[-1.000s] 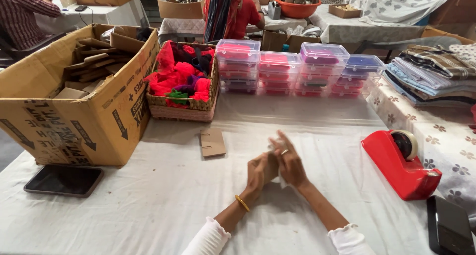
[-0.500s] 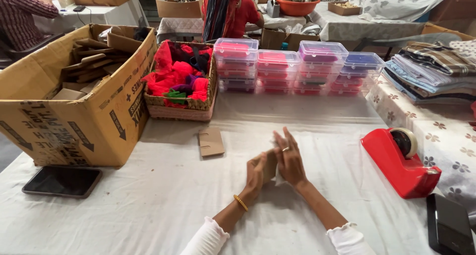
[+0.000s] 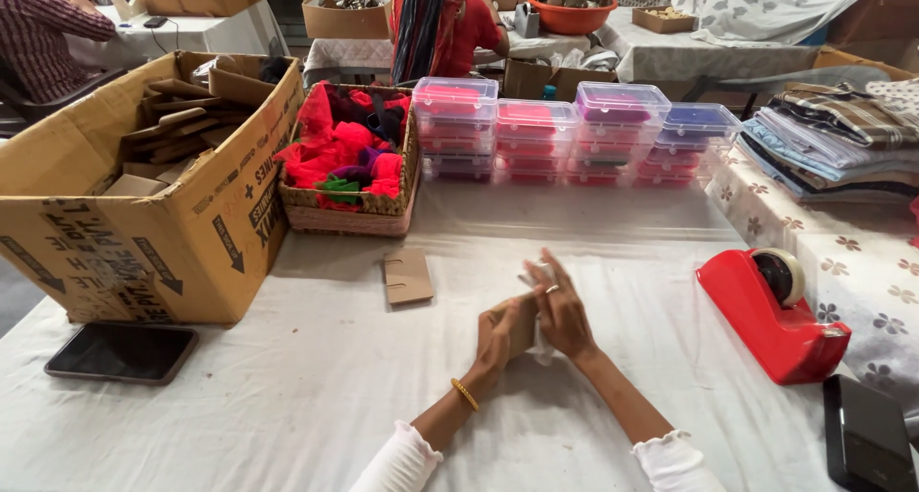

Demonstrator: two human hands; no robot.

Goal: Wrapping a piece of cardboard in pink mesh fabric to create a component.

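Nearest the camera, two white ruffled cuffs are seen, from which both forearms reach onto the tabletop, which is draped in creased white cloth. The left hand, with a beaded gold bangle at its wrist, is curled round a small flat brown card piece; the right hand is pressed against the same piece, fingers extended, with a scrap of thin white material pinched at its fingertips. The held card is thus located between the two hands, just above the cloth at the middle of the tabletop. To the left a dark phone lies flat, and to the right a glossy red tape dispenser stands well apart from the hands, with a dark flat device near the corner. A second brown card piece, rectangular with small cut notches, lies a little farther on. Behind it, a woven basket is filled with soft red, purple and green fabric, and beside it a large corrugated cardboard box is heaped with brown card strips. Farther back, clear lidded plastic boxes are stacked in a row, with folded striped textiles at the right. Beyond, another person in red is seated at a further table.
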